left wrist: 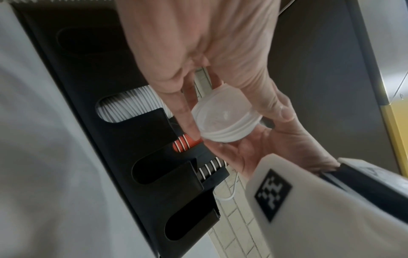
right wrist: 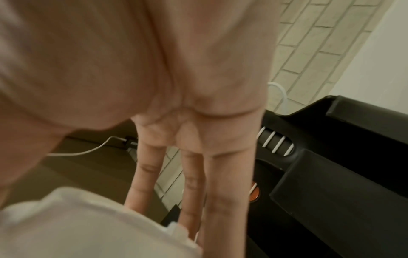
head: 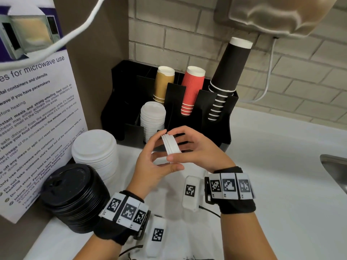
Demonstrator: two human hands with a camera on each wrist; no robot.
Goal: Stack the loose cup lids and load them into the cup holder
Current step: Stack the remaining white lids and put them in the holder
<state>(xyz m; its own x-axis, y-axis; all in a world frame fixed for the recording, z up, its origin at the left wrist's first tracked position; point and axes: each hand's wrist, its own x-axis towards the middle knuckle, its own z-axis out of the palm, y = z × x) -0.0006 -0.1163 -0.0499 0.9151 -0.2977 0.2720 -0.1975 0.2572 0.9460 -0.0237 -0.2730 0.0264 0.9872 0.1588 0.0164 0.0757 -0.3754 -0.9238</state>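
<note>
Both hands hold a short stack of small white lids (head: 171, 145) on edge, just above the counter and in front of the black cup holder (head: 129, 87). My left hand (head: 163, 151) grips it from the left with curled fingers and thumb. My right hand (head: 180, 147) pinches it between thumb and index, its other fingers (right wrist: 220, 174) straight. The left wrist view shows the stack (left wrist: 225, 118) between the fingertips, open side toward the camera. A tall stack of matching lids (head: 153, 119) fills the holder's front left slot (left wrist: 132, 104).
Larger white lids (head: 95, 149) and black lids (head: 75, 196) stand stacked on the counter at left, beside a microwave notice (head: 37, 109). Tan (head: 163, 83), red (head: 192, 89) and black (head: 227, 76) cups fill the holder. A sink edge (head: 334, 166) lies far right.
</note>
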